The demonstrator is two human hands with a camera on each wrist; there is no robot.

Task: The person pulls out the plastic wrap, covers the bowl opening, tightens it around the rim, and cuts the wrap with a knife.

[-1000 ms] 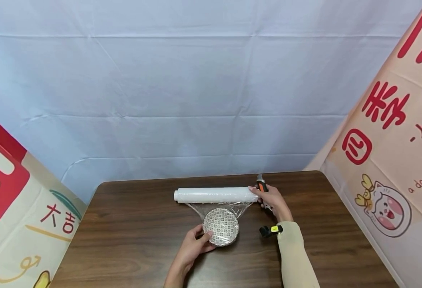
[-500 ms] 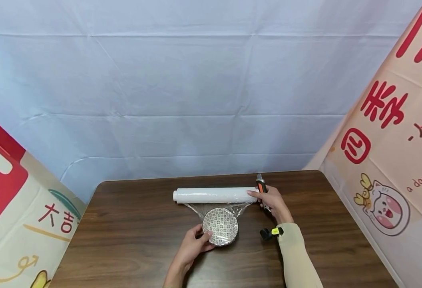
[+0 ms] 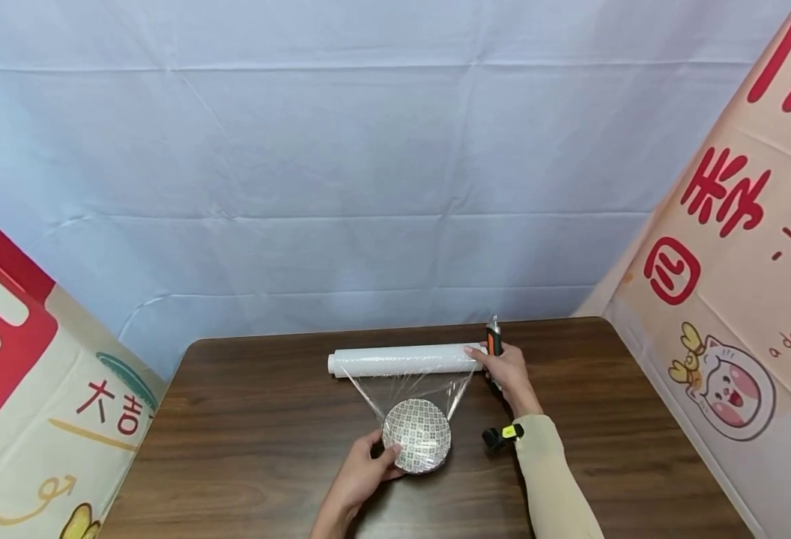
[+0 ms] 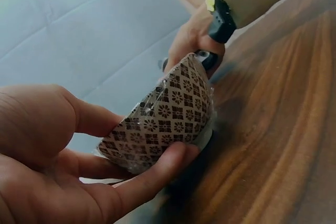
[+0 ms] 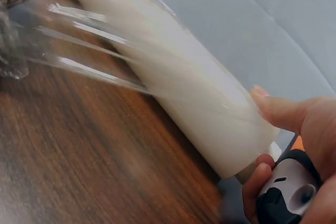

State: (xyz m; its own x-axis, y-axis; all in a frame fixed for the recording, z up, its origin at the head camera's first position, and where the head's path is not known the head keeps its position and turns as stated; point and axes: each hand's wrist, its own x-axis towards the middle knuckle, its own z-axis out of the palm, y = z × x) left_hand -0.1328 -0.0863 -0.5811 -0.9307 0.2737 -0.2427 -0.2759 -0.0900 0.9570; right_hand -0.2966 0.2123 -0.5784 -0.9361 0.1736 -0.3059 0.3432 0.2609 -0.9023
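Observation:
A small bowl [image 3: 417, 438] with a dark flower-and-square pattern, clear cling film over it, is pinched at its near left edge by my left hand [image 3: 366, 466]. In the left wrist view the bowl [image 4: 163, 119] is tilted, thumb on one side and fingers on the other. Taut cling film [image 3: 402, 387] runs from it to a white cling film roll [image 3: 402, 359] behind. My right hand [image 3: 508, 372] grips the roll's right end by thumb and fingers. That same hand also holds a grey, black and orange utility knife [image 5: 286, 187], partly hidden by the palm.
Everything is over a dark brown wooden table [image 3: 254, 434]. A pale blue cloth [image 3: 341, 187] hangs behind its far edge. Printed banners stand at both sides, the right banner [image 3: 726, 299] with red characters. A black strap device [image 3: 502, 436] sits on the right wrist.
The bowl has come slightly toward me in my left hand, and the film between it and the roll is longer and tauter. The roll's right end and the knife tip have risen a little.

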